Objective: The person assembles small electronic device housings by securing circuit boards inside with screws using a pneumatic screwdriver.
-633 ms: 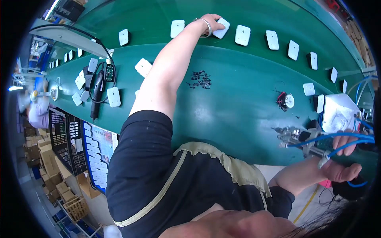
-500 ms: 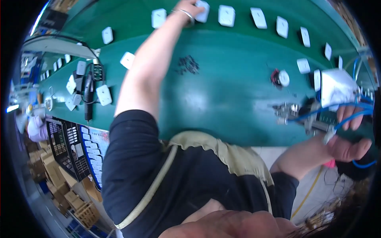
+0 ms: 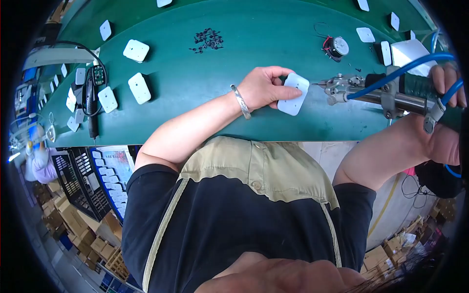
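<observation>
While left hand (image 3: 261,88) grips case (image 3: 294,95); tray (image 3: 122,170) holds pieces (image 3: 112,178)

Green worktable (image 3: 273,34), pale floor (image 3: 395,215), yellow line (image 3: 382,210), cardboard boxes (image 3: 377,259).

Worktop (image 3: 171,117) across the frame looks smooth with a low sheen; white casing (image 3: 295,103) at centre reads as smooth, satin hard plastic, bracelet (image 3: 241,102) to its left shiny metal with a textured face. Right of centre, tool assembly (image 3: 340,87) is bright polished metal, blue tube (image 3: 403,75) glossy plastic. Below: black shirt (image 3: 234,219) matt cloth, khaki apron (image 3: 220,158) matt, creased cloth; lower left, crate (image 3: 75,180) black plastic, boxes (image 3: 71,212) dull brown cardboard.
</observation>
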{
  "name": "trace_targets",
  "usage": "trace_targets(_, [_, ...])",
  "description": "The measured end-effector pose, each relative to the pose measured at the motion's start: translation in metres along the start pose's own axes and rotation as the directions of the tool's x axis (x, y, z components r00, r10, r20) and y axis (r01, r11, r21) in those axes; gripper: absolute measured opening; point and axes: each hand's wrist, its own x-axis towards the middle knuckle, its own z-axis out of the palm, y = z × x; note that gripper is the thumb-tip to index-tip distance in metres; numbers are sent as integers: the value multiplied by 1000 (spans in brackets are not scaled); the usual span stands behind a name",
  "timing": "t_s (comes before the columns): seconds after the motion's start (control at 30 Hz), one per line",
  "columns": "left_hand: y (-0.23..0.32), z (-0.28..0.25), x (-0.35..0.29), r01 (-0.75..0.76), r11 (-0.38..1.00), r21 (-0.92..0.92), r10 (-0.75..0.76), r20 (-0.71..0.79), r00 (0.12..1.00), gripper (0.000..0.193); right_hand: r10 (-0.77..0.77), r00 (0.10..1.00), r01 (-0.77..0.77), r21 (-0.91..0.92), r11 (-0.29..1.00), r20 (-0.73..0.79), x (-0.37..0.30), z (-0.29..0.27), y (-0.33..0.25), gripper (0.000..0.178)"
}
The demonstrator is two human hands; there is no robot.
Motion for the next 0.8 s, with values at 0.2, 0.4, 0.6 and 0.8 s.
trace_targets(0.2, [0,14,-3,-11,1000,-23,11,7,1000,37,-56,997,55,24,998,52,-4,-3,4,37])
trace_targets(0.4, [3,14,-5,-15,1000,-17,15,-1,1000,38,-53,998,53,2,999,19,-3,3,0,36])
trace_targets(0.6, [8,13,-7,-10,1000,-21,10,-3,1000,38,-44,999,44,-17,999,-7,-3,6,-1,35])
trace_targets(0.8, [15,16,-11,-1,1000,-14,1,10,1000,37,-37,999,35,-40,999,-32,-3,28,3,34])
